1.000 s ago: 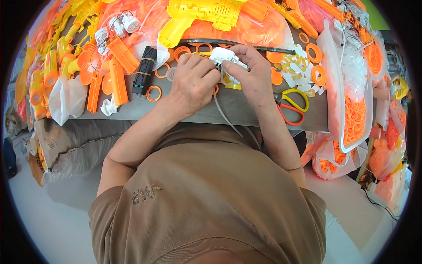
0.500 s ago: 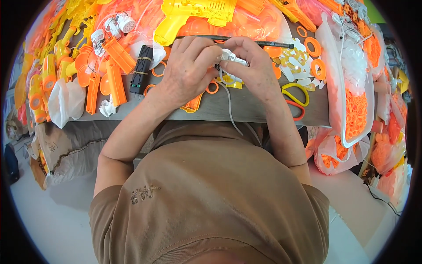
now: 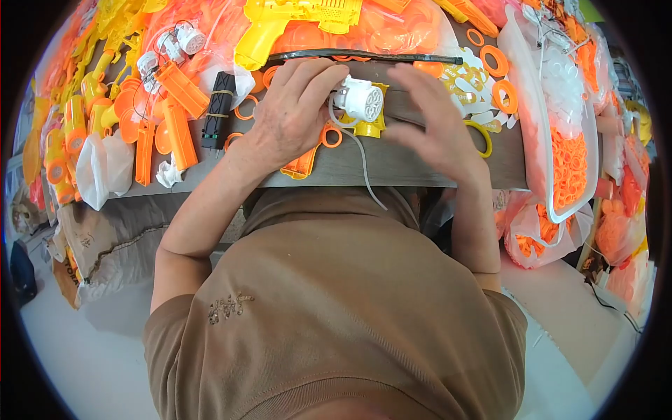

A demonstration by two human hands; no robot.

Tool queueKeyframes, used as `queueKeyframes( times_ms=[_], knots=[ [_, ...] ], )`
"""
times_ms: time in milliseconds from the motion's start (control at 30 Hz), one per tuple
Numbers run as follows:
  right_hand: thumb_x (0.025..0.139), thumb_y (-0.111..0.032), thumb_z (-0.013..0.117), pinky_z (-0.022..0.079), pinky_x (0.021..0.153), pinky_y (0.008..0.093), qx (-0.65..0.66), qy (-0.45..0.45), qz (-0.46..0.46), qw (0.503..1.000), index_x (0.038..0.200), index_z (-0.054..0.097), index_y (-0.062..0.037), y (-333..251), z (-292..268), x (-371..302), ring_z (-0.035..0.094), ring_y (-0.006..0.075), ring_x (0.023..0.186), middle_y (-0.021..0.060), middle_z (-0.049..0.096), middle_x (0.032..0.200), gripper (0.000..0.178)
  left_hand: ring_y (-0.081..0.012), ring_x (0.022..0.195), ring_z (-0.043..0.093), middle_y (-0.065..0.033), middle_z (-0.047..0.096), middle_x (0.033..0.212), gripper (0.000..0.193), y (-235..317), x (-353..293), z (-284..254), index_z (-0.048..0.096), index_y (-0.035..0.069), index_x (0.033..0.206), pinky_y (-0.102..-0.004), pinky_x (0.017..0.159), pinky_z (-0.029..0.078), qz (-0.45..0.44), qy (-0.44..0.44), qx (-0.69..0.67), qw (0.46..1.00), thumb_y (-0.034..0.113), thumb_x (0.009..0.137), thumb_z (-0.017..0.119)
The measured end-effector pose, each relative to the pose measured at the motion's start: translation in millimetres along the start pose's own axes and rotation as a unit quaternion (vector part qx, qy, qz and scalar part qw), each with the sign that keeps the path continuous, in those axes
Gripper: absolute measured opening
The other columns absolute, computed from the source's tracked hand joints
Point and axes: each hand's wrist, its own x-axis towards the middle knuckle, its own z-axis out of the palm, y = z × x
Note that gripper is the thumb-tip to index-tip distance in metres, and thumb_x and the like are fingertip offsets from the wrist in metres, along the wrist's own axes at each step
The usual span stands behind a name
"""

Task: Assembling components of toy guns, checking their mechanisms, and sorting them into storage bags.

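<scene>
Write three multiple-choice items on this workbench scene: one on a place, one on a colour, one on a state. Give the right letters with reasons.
1. Where does the black rectangular block lie?
A. to the left of the left hand
B. right of the right hand
C. in the clear bag of rings

2. What colour is the round ribbed part at the left hand's fingertips?
A. black
B. white
C. green

3. How is the right hand?
A. closed in a fist
B. gripping scissors
C. open, fingers spread

Answers: 1 A, it sits on the table beyond that hand's left side. 2 B, it is white against a yellow piece. 3 C, the fingers are apart and hold nothing.
</scene>
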Motion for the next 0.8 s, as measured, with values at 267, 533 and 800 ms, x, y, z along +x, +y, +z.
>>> queueKeyframes(
  times_ms=[267,533,800],
  knots=[
    [0.058,-0.015,0.078,0.037,0.095,0.0416,-0.173,-0.040,-0.113,0.978,0.128,0.039,-0.0029,2.9,19.4,-1.1,0.042,0.0362,0.114,0.0183,0.041,0.125,0.080,-0.0303,0.085,0.055,-0.0139,0.056,0.097,0.047,1.3,-7.6,3.5,0.057,0.000,0.105,-0.0373,0.071,0.047,0.004,0.056,-0.032,0.998,-0.003,0.059,0.067],
    [0.065,-0.009,0.076,0.037,0.099,0.0372,0.100,-0.078,-0.073,0.989,0.134,0.030,-0.0028,-5.8,17.9,19.5,0.040,0.0295,0.120,0.0155,0.039,0.127,0.083,-0.0336,0.087,0.054,-0.0165,0.056,0.102,0.045,5.8,-13.0,-12.8,0.053,-0.001,0.107,-0.0389,0.075,0.047,0.000,0.059,-0.017,0.998,-0.003,0.064,0.065],
    [0.061,-0.009,0.077,0.025,0.106,0.0354,0.242,-0.106,-0.028,0.964,0.139,0.024,-0.0049,-12.5,37.1,37.6,0.032,0.0241,0.129,0.0140,0.034,0.136,0.094,-0.0324,0.089,0.053,-0.0188,0.051,0.104,0.050,-3.1,-26.5,-19.7,0.047,-0.001,0.114,-0.0346,0.078,0.045,-0.154,0.105,-0.125,0.974,-0.005,0.067,0.063]
  ],
)
